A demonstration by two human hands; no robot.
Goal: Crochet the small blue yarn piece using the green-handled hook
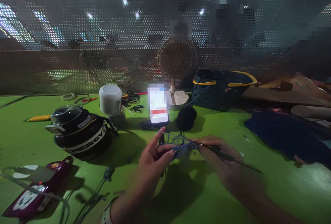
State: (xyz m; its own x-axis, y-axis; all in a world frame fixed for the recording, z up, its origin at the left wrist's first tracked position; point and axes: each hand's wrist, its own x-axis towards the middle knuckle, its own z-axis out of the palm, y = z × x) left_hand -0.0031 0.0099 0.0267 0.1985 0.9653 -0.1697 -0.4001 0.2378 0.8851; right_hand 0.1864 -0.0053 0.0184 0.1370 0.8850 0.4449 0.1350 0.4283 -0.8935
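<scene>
My left hand (155, 158) pinches a small blue crochet piece (182, 151) between thumb and fingers, with the index finger raised and blue yarn looped from it. My right hand (219, 155) grips a thin, dark crochet hook (248, 167); its tip end meets the upper right edge of the piece, while the back end sticks out to the lower right. Whether a stitch sits on the hook is too small to tell. Just beyond the hands lies a dark ball of yarn (186, 118). A lit phone (158, 105) stands behind the left index fingertip.
A desk fan (177, 60) and a dark basket (217, 93) with yellow handles stand at the back. On the left are a black bottle (82, 136), a white jar (110, 100), a purple power bank-like device (38, 189) and cords. Dark blue cloth (284, 134) lies right.
</scene>
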